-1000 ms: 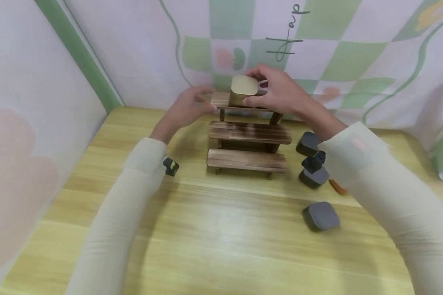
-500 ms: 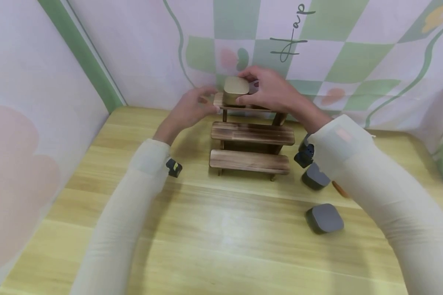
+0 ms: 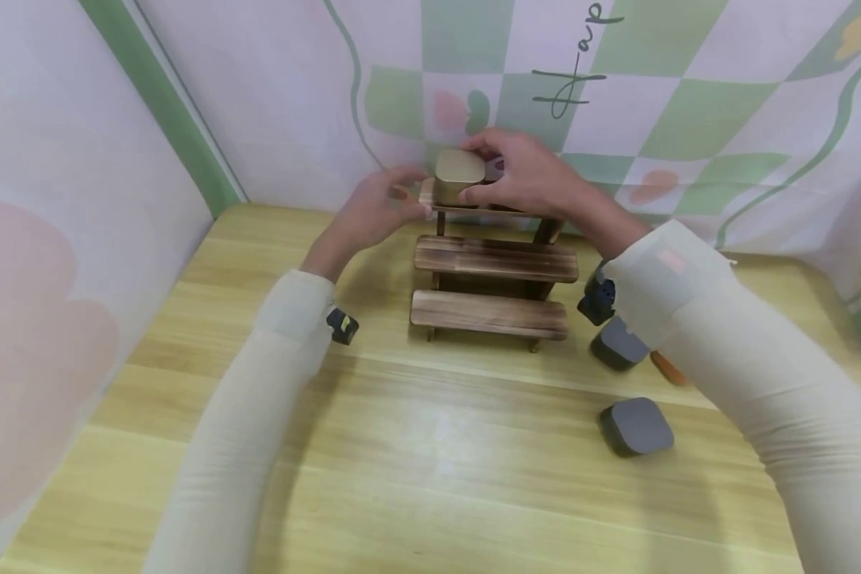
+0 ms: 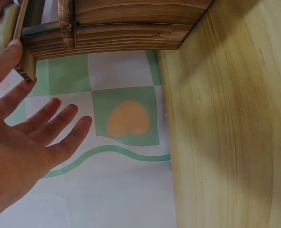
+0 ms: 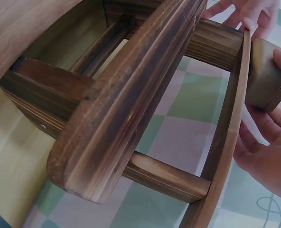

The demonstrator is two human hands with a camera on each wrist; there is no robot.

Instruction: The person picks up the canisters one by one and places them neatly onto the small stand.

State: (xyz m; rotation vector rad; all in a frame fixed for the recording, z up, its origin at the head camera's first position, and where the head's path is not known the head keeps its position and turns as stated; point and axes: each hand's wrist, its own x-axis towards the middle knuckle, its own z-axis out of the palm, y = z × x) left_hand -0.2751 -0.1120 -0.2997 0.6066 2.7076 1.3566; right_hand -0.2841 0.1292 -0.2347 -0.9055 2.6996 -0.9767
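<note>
A three-tier wooden step shelf point(image 3: 489, 315) stands near the back of the table. On the left part of its top tier sits a small gold-olive rounded-square tin point(image 3: 461, 167). My right hand point(image 3: 527, 175) grips this tin from the right, thumb at the front and fingers behind; in the right wrist view a lid seam shows on the tin point(image 5: 266, 76). My left hand point(image 3: 376, 209) pinches the left end of the top tier between thumb and index finger. In the left wrist view the other fingers of the left hand point(image 4: 31, 137) spread loosely, holding nothing.
Right of the shelf lie dark grey rounded tins, one point(image 3: 637, 426) nearer the front and another point(image 3: 619, 344) partly behind the right sleeve. An orange-brown object point(image 3: 667, 368) lies beside them. A patterned cloth wall point(image 3: 459, 48) rises right behind the shelf.
The right hand has shifted the gold-olive tin left along the top tier, toward the left hand, then stopped. The left hand has stayed at the shelf's left end.
</note>
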